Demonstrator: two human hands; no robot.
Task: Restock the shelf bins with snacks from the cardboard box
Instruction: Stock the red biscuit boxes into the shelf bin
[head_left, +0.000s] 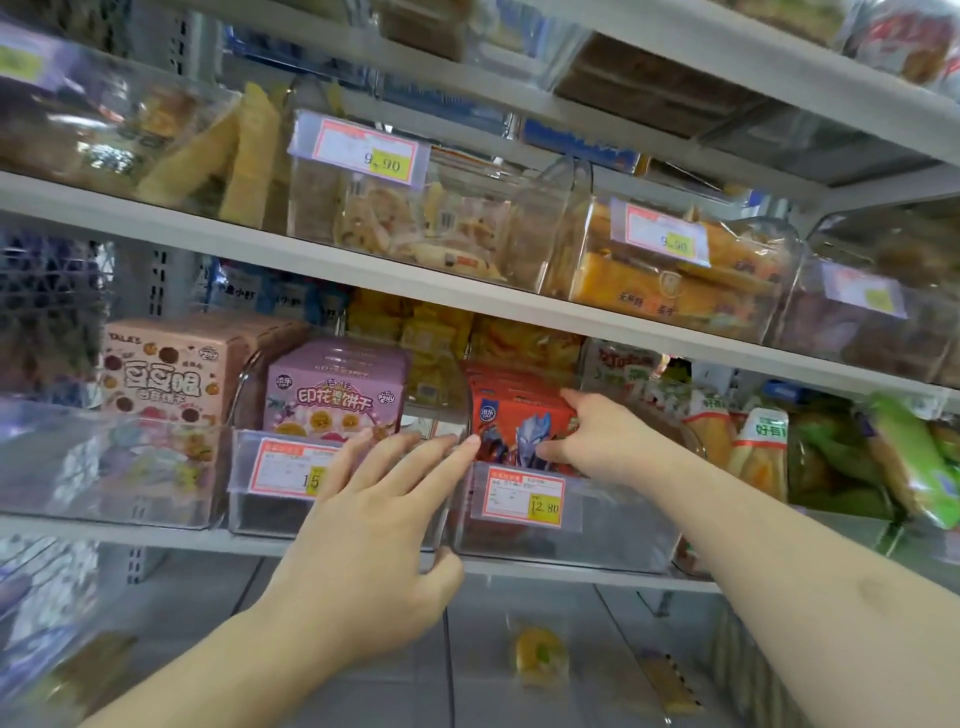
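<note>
A single wide-angle view comes from the person's head, facing forward into a store shelf at close range, near enough that both forearms reach in from the bottom edge. It looks roughly level at the shelf board just above the right hand (597, 441) and slightly down onto the left hand (363, 540). The frame is tilted, so the boards slope downward toward the right. Shelf tiers above the hands curve and blur toward the edges, and a lower tier shows below the left hand.
</note>
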